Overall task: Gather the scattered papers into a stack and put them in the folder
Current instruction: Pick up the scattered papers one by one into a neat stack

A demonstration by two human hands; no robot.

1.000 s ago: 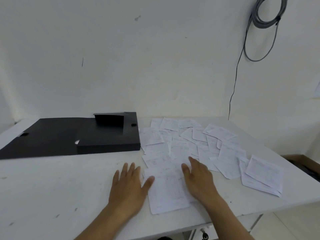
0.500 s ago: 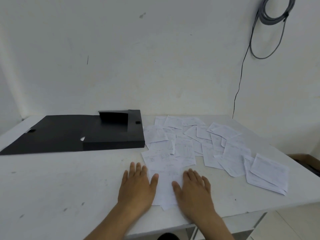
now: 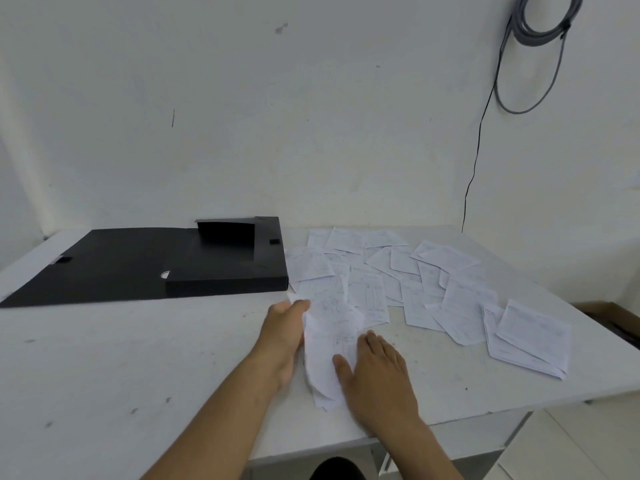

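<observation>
Both hands squeezing small bundle of papers (image 3: pixel 329 344) at lower centre of frame; left hand (image 3: pixel 284 327) on edge, fingers curled round bundle's left side; right hand (image 3: pixel 375 368) flat, fingers straight and together, pressing from right; bundle buckling upward; better to ease inward push, tap edges square against table (image 3: pixel 138 358) before reaching further; scattered sheets (image 3: pixel 433 282) at centre right, roughly twenty, overlap blocks exact count; one black folder (image 3: pixel 166 261), open, centre left.
</observation>
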